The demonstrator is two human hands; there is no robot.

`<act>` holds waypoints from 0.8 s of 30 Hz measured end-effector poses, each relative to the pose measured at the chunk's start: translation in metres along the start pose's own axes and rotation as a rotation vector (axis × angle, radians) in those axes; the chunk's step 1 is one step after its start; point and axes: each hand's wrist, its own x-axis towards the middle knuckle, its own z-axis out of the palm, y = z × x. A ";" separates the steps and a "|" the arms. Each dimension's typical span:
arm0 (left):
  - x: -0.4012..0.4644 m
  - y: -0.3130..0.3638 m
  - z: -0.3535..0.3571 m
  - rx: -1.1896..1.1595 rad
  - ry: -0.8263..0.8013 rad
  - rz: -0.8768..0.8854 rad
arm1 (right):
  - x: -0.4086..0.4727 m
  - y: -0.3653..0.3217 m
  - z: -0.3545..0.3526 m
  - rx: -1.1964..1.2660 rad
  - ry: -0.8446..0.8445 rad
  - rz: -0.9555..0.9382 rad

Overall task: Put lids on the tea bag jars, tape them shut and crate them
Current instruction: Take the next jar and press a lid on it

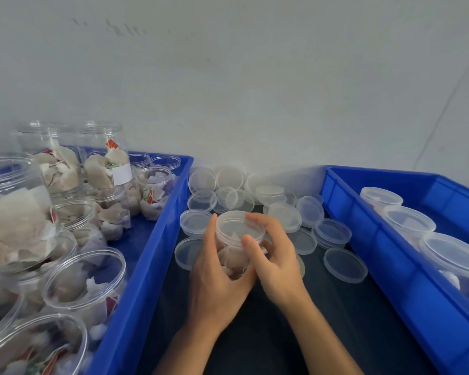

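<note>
Holding a tea bag jar above the dark table, my left hand wraps its body while my right hand curls fingers on its lid, between two blue crates.

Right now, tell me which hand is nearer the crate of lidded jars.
Right. The right hand grips the jar on the side toward that crate; the left hand holds the jar's far side.

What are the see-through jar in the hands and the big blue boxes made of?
The jar looks like thin clear plastic: tea bags show through its wall, and its lid is cloudy and glossy. The blue crates look like hard moulded plastic, smooth with a slight shine. Glass cannot be fully ruled out for the jar.
</note>
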 end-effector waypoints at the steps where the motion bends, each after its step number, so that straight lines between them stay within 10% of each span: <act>1: 0.000 0.000 0.000 0.002 -0.001 0.000 | 0.000 0.000 0.000 -0.031 0.018 -0.025; 24: 0.001 -0.005 0.001 -0.013 0.076 -0.031 | -0.006 -0.007 0.009 0.010 0.024 -0.035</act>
